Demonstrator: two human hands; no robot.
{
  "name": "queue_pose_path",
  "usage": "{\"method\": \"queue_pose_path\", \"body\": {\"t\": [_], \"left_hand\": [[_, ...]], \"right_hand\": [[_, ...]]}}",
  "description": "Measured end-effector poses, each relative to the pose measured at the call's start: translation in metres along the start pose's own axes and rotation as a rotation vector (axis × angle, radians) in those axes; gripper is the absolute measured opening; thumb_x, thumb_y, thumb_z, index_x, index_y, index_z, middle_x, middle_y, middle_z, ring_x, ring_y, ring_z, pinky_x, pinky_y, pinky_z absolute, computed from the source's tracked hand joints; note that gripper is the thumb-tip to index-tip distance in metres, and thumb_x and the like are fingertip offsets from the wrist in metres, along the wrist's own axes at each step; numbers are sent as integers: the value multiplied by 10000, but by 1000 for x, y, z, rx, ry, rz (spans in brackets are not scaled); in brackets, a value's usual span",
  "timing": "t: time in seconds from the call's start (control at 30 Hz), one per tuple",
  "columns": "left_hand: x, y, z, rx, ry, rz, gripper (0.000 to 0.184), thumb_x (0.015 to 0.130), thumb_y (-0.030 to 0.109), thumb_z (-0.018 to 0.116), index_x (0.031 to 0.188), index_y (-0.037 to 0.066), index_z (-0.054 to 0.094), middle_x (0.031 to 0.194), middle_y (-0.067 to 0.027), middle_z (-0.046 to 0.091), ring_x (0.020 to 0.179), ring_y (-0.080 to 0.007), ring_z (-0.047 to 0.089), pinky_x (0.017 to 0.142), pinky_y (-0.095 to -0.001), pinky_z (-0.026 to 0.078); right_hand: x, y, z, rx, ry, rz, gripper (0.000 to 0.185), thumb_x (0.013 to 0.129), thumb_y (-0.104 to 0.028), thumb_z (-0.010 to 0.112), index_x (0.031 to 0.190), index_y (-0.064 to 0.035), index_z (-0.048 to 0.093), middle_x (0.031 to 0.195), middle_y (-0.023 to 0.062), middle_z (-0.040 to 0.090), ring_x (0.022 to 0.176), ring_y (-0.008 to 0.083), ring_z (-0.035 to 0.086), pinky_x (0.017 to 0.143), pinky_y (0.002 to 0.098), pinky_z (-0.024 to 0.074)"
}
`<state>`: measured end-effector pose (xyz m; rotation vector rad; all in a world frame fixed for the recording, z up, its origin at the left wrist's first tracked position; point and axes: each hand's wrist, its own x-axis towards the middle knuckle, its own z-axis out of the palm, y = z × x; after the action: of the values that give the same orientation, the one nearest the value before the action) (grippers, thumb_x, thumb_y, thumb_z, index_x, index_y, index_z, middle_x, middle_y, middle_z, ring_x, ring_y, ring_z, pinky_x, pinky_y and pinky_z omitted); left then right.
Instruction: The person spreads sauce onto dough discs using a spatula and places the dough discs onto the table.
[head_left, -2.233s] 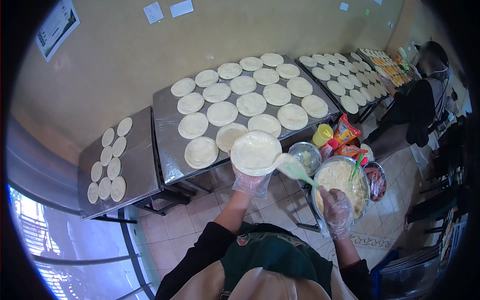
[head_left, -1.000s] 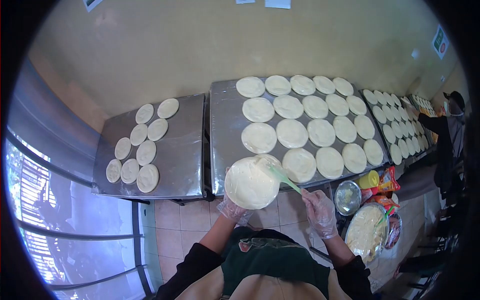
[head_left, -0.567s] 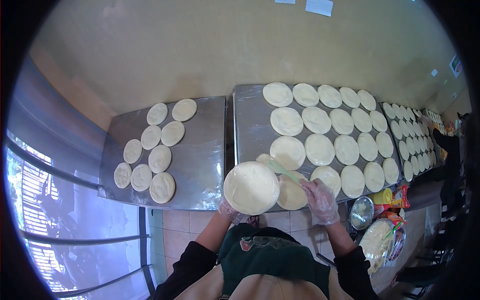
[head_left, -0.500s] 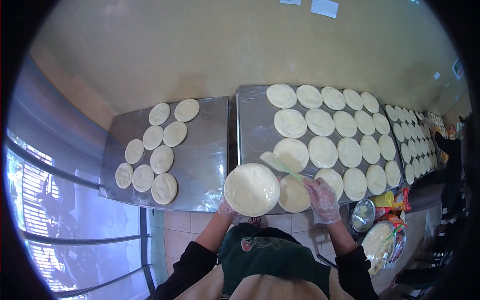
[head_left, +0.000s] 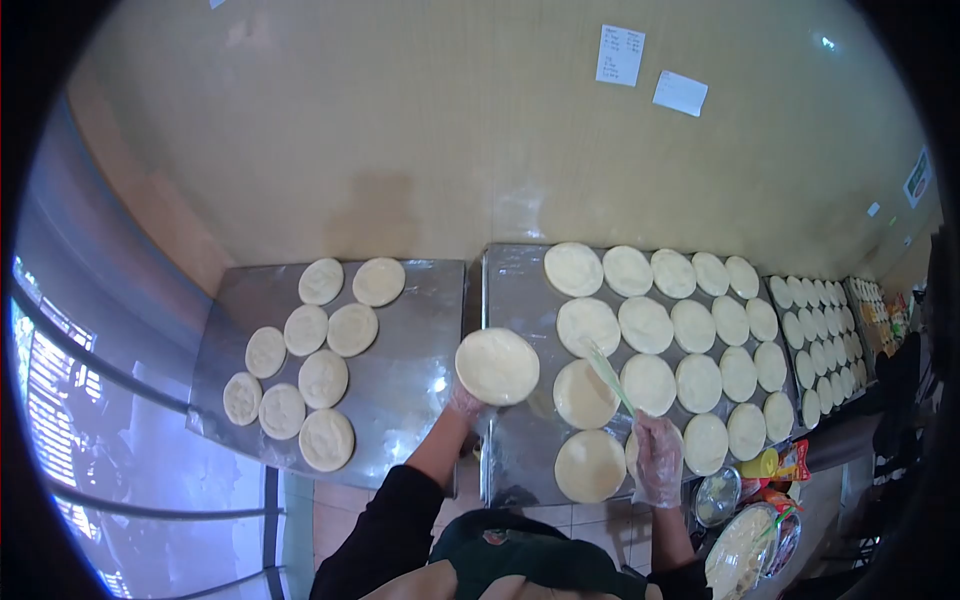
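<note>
My left hand (head_left: pixel 464 400), in a clear plastic glove, holds up a round bowl (head_left: pixel 503 401) with a pale, creamy content, over the gap between two metal tables. In my gloved right hand (head_left: pixel 658 465) is a spatula (head_left: pixel 608 376) with a pale green handle, the fingers closed round it. Its tip lies over the lower edge of a flat dough round (head_left: pixel 587 322) in the left column of the right table; whether it touches, I cannot tell. Below it, another dough round (head_left: pixel 586 394) looks glossy. My right hand partly covers a dough round in the front row.
The right metal table (head_left: pixel 515 350) bears rows of dough rounds; the left metal table (head_left: pixel 410 380) has several more. Further trays of rounds (head_left: pixel 820 335) stand at far right, near a person in dark clothes (head_left: pixel 900 390). Bowls (head_left: pixel 718 497) and packets (head_left: pixel 793 460) sit low at right.
The view has tilted up, showing more wall. My right hand has reached forward, bringing the spatula tip from near the bowl to a dough round farther back. The bowl has moved away from my body.
</note>
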<state>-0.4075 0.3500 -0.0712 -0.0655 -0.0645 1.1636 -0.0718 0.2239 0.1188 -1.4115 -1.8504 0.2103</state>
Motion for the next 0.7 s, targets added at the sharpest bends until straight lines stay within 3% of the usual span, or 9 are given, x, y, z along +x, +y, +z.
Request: {"method": "queue_pose_path", "body": {"t": [0.07,0.1,0.17,0.23,0.27,0.33,0.43,0.57,0.7], "left_hand": [[47,16,6,-59,-4,-1,615,1000,518,384,1442,96,451,1437,-160,510,1304,-373,504,1101,-595,379],[71,23,15,63,72,83,600,1019,498,344,1453,93,431,1448,-161,499,1312,-371,496,1111,-600,362],[105,33,30,174,152,164,586,1037,478,304,1463,90,412,1459,-161,487,1319,-368,488,1121,-605,344],[114,40,45,161,285,346,702,1027,565,214,1494,58,351,1510,-153,425,1390,-362,396,1168,-580,259],[113,39,47,156,291,345,702,1027,565,214,1494,58,351,1510,-153,425,1390,-362,396,1168,-580,259],[112,41,45,262,375,397,845,968,694,236,1515,53,302,1583,-131,297,1466,-343,248,1202,-545,157],[116,44,46,228,326,424,918,936,743,256,1518,34,283,1599,-110,249,1483,-341,178,1204,-521,129],[147,52,69,224,457,446,938,933,749,247,1519,16,268,1588,-115,273,1472,-322,221,1208,-486,146],[199,74,39,368,335,468,966,924,765,253,1479,-20,343,1559,-139,346,1446,-300,301,1208,-399,171]], "right_hand": [[-2,-3,-4,43,7,61,203,925,-24,622,1125,-51,639,893,122,628,791,270,604,717,368,488],[-6,-7,-6,97,2,129,196,930,-24,621,1123,-51,641,899,105,631,781,235,593,715,346,480],[-14,-7,-9,151,-2,251,204,910,10,624,1105,-47,642,936,148,661,849,268,633,746,355,498],[-23,-3,-13,99,-17,323,201,904,10,627,1097,-38,648,926,138,659,836,249,632,748,358,502],[-28,0,-16,96,-22,327,201,904,10,627,1097,-38,648,926,138,659,836,249,632,748,358,502],[-37,5,-21,58,-19,304,173,946,-28,606,1115,-27,640,956,99,644,833,155,592,762,296,477],[-48,9,-26,96,-23,407,161,960,-33,590,1114,-5,629,988,87,650,880,133,591,791,281,479],[-59,14,-24,138,-16,463,179,974,-41,572,1140,8,623,1004,62,638,890,108,568,808,262,472],[-62,14,-16,255,2,533,189,970,-44,576,1143,6,633,1011,63,642,880,117,573,814,278,477]]}}
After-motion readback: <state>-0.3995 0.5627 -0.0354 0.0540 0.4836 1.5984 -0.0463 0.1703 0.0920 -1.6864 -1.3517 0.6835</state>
